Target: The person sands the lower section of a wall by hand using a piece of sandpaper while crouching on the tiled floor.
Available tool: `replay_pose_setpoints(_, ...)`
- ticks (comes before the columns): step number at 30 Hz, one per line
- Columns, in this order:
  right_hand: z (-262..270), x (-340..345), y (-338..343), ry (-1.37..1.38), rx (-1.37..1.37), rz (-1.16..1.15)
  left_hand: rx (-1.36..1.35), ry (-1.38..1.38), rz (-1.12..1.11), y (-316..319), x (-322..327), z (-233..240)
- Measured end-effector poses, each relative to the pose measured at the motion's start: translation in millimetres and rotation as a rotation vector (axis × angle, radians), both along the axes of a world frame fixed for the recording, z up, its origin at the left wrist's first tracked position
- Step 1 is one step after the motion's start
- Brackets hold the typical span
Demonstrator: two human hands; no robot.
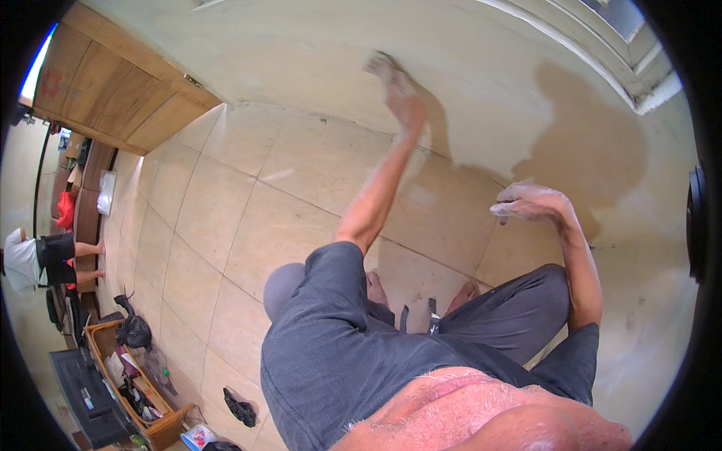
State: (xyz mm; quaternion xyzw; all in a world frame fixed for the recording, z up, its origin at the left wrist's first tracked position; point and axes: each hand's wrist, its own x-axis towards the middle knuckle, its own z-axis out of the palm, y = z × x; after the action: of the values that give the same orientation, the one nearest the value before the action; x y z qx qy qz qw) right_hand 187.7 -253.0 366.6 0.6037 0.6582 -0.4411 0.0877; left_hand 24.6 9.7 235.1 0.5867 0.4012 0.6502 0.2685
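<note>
My left hand (395,87) reaches forward to the lower part of a pale plastered wall (316,62). Motion blurs its fingers, and a dark edge shows beside them; whether they hold a thin, flat thing I cannot tell. My right hand (530,202) hangs above the floor near the wall, with loosely bent fingers and nothing seen in it. Pale dust coats this hand. Between my bent knees, my bare feet show on the tiled floor (220,225). Shadows of my arm and head fall on the wall.
A wooden door (107,84) stands at the upper left. A person (51,259) stands at the far left, near shelves. At the lower left are a rattan-edged basket (163,425) with mixed items and black plastic bags (240,407). A window frame (637,84) juts at the upper right.
</note>
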Motion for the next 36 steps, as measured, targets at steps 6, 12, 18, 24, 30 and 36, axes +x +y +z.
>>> replay_pose_setpoints(6,13.7,-18.4,11.9,0.095,-0.059,0.027,0.016,-0.138,0.32,132.5,-100.9,70.7)
replay_pose_setpoints(12,-18.2,-3.8,12.5,0.123,-0.072,-0.056,-0.126,-0.03,0.375,143.0,-133.2,73.0)
replay_pose_setpoints(18,-24.1,4.9,5.3,-0.013,-0.074,-0.086,-0.103,-0.058,0.168,96.9,-79.8,57.2)
replay_pose_setpoints(24,-16.2,-9.0,14.2,0.104,-0.061,0.018,-0.126,-0.356,0.039,195.0,-199.2,80.0)
replay_pose_setpoints(30,-12.2,0.3,-6.2,0.054,-0.005,-0.092,-0.059,0.097,-0.044,72.5,-69.3,24.1)
replay_pose_setpoints(36,51.9,11.4,-75.0,-0.14,0.306,-0.15,-0.391,0.337,0.358,287.2,-241.2,22.5)
